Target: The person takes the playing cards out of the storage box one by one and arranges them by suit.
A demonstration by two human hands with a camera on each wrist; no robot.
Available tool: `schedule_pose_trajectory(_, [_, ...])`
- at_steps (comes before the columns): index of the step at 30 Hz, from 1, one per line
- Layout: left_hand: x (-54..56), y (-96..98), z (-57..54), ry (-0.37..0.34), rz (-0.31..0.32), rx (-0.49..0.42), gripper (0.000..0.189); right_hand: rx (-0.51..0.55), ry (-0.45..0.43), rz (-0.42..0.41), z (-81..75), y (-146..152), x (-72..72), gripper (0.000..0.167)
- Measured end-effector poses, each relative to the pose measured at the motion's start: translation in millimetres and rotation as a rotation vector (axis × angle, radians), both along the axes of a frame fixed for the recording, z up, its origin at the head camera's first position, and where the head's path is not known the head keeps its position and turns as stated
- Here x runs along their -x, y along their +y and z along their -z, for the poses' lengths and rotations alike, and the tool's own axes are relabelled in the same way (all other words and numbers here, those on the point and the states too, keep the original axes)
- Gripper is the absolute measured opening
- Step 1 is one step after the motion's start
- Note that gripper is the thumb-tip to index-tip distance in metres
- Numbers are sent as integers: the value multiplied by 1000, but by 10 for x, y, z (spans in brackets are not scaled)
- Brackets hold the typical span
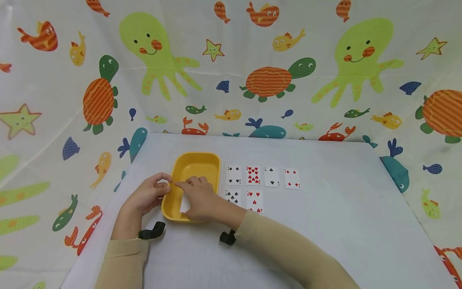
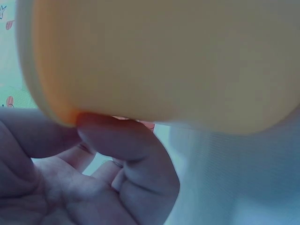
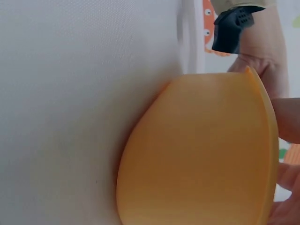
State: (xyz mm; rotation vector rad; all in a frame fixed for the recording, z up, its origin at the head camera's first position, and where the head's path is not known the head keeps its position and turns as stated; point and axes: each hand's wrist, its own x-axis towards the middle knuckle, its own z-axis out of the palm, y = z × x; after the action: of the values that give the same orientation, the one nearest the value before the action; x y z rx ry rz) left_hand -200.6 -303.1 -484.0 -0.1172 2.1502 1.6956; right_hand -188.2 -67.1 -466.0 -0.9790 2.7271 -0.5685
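Note:
A yellow tray (image 1: 187,157) stands on the table in the head view. Its rim at the left is pinched by my left hand (image 1: 153,194), thumb against fingers; the left wrist view shows the same grip on the tray (image 2: 154,61) close up. My right hand (image 1: 200,198) reaches down into the tray over a white piece (image 1: 185,204), which looks like a card and is partly covered by the hand. Whether the right fingers hold that piece cannot be seen. The right wrist view shows mostly the tray's outer wall (image 3: 201,150).
Playing cards lie face up in two rows right of the tray, among them a four of spades (image 1: 234,175), a two of clubs (image 1: 272,177) and a four of diamonds (image 1: 292,178). The right forearm passes over the lower row, near the five of hearts (image 1: 254,200).

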Motion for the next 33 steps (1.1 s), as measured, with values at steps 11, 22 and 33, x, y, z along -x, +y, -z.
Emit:
schedule_pose_trajectory(11, [7,11,-3,-4,-16,25,30,71,-114,-16,-134,238,96,93])
schedule_pose_trajectory(22, [-5,28,7,-15,-29,15,30,126,-121,9,-152,512,107,94])
schedule_pose_trajectory(33, [6,41,3,-17,-31,27,31,163,-115,35,-150,869,100,93])
